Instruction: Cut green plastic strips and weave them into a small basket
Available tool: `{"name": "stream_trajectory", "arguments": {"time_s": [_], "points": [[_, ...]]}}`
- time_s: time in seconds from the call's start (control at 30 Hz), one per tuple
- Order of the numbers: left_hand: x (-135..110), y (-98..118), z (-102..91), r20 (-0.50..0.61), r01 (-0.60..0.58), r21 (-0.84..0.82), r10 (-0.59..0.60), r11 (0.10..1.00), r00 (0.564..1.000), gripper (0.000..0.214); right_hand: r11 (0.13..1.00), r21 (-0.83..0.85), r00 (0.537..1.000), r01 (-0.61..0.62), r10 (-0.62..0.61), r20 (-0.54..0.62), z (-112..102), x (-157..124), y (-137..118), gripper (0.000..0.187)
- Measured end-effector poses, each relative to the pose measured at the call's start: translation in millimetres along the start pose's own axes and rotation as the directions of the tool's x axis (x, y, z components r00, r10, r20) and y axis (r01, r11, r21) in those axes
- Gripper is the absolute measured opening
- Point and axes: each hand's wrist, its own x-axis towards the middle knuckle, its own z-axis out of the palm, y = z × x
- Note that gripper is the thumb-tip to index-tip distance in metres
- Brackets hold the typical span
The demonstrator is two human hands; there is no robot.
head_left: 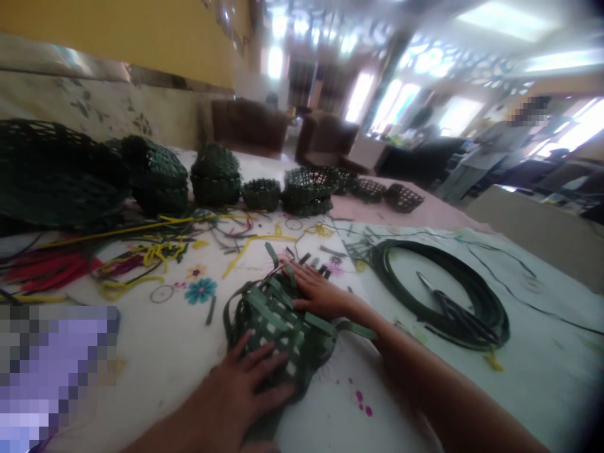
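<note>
A partly woven dark green basket (278, 327) lies on the printed white tablecloth in front of me, loose strip ends sticking out around it. My left hand (250, 384) rests on its near left side with the fingers spread over the weave. At the far right edge of this basket is my right hand (318, 289), its fingers stretched out and touching the strips; the fingertips are blurred. One free green strip (356, 329) pokes out by my right wrist. The underside of the basket is hidden.
Several finished green baskets (309, 185) line the back of the table. To the right, scissors (453, 311) lie across a coil of green strip (491, 302). Yellow strips (160, 251) and red strips (51, 267) lie left. A person (500, 145) stands in the background.
</note>
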Motion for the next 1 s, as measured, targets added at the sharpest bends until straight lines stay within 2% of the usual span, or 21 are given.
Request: {"name": "stream_trajectory", "arguments": {"time_s": [0.1,0.27,0.47,0.63,0.87,1.0], "points": [[0.6,1.2,-0.1,0.018,0.007,-0.025,-0.006,1.0,1.0,0.063,1.0,0.002,1.0,-0.013,0.013,-0.009,2.1,1.2,0.3,0.092],[4.7,4.3,-7.0,0.131,0.057,-0.046,-0.051,0.997,0.99,0.062,0.999,-0.027,1.0,-0.018,0.018,-0.013,-1.7,0.3,-4.8,0.091],[-1.8,13.9,-10.3,0.144,0.09,-0.058,-0.081,0.994,0.986,0.063,0.996,-0.078,0.999,-0.035,0.032,-0.034,-3.5,-0.4,-8.9,0.092],[-14.3,17.0,-0.9,0.086,0.107,-0.058,-0.101,0.993,0.991,0.079,0.997,-0.071,0.998,-0.008,0.003,-0.069,1.5,-0.2,-4.5,0.09],[-18.3,6.3,13.3,0.009,0.049,-0.081,-0.049,0.996,0.999,0.073,0.999,-0.048,0.995,0.014,-0.018,-0.1,4.2,-0.6,-0.6,0.09],[-25.8,8.7,17.7,-0.022,0.064,-0.037,-0.064,0.997,0.998,0.071,0.998,-0.064,0.994,0.009,-0.016,-0.112,3.3,-1.3,-2.9,0.088]]}}
